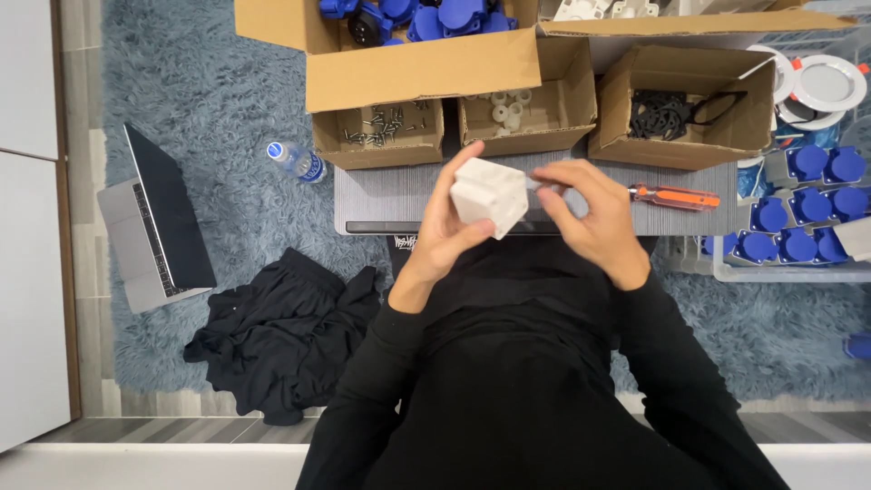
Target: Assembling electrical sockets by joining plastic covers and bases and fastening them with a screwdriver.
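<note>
My left hand [446, 231] grips a white plastic box-shaped housing [491, 195] from its left side and underneath, held above the near edge of a small grey table [390, 195]. My right hand [594, 218] is at the housing's right side, with thumb and fingers pinched together on something small that I cannot make out, touching or nearly touching the housing. An orange-handled screwdriver [676, 196] lies on the table just right of my right hand.
Open cardboard boxes line the table's far side: screws [381, 127], white round parts [508, 109], black rubber pieces [667, 113], blue socket covers [426, 18]. A clear bin of blue sockets [803, 204] stands right. A laptop [154, 222], water bottle [298, 161] and black garment [281, 331] lie on the rug.
</note>
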